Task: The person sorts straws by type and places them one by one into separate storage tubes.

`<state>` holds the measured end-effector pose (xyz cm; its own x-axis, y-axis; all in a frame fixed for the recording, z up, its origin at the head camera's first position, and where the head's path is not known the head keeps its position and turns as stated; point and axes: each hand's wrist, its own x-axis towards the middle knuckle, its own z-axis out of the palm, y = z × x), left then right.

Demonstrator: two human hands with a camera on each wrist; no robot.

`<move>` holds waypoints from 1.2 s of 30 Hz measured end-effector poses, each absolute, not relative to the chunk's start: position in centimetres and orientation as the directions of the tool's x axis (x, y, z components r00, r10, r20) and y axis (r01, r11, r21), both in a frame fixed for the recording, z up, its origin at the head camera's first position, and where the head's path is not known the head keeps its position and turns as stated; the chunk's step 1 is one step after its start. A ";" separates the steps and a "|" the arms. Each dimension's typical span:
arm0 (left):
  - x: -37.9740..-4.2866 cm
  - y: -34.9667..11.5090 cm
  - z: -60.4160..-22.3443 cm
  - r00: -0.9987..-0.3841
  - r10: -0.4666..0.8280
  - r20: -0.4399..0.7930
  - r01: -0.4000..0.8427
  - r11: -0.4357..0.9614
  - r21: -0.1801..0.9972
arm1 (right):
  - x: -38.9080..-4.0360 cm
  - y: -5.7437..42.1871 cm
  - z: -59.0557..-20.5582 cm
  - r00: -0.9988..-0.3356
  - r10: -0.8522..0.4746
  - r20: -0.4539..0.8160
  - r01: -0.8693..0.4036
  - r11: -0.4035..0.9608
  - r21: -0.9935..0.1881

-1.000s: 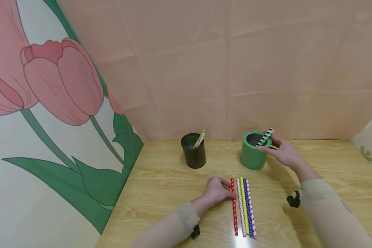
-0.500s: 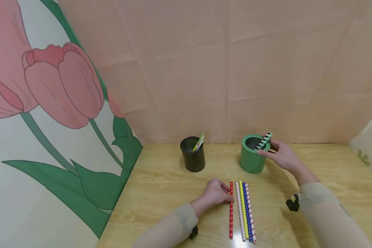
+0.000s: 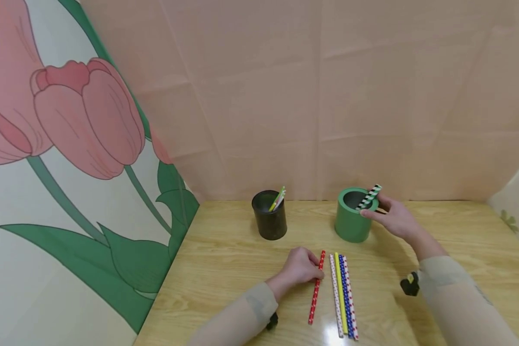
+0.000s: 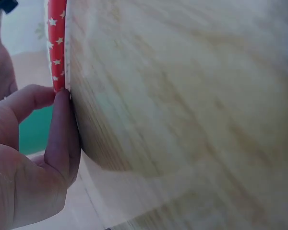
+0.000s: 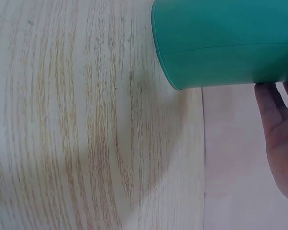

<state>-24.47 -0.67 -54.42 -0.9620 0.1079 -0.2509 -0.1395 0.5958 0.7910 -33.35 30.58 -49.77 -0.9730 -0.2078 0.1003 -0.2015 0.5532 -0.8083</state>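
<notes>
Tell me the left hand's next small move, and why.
Probably carry the red straw toward the green cup: the left hand pinches it nearer its far end, apart from the other straws, and the right hand holds that cup.

Left-wrist view: red straw (image 4: 56,43) cut off at top. Right-wrist: green cup (image 5: 221,43) likewise.

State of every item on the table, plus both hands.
Red straw with white stars: slanted; whether lifted unclear
Left hand: pinching that straw
Yellow, blue and two white patterned straws: lying side by side
Round black cup: upright
Yellowish and pale straws: leaning inside it
Round green cup: upright, held
Striped straws: leaning inside it
Right hand: holding green cup's side
</notes>
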 end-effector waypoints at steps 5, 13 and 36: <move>-24.4 -0.8 -54.0 -0.953 0.117 -0.280 -0.172 0.552 0.816 | -33.3 30.7 -49.8 -0.974 -0.204 0.099 -0.199 0.556 -0.807; -24.7 -1.6 -53.9 -0.932 0.122 -0.342 -0.263 0.424 0.867 | -33.3 30.6 -49.7 -0.975 -0.199 0.095 -0.192 0.557 -0.808; -27.1 -2.2 -53.7 -0.930 0.219 -0.295 -0.293 0.045 0.955 | -33.1 30.3 -49.3 -0.975 -0.198 0.101 -0.199 0.573 -0.795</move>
<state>-27.05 -2.22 -53.73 -0.9300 0.2192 -0.2952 -0.2927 0.0446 0.9552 -33.06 30.31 -49.27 -0.9749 -0.1982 0.1012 -0.1991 0.5734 -0.7947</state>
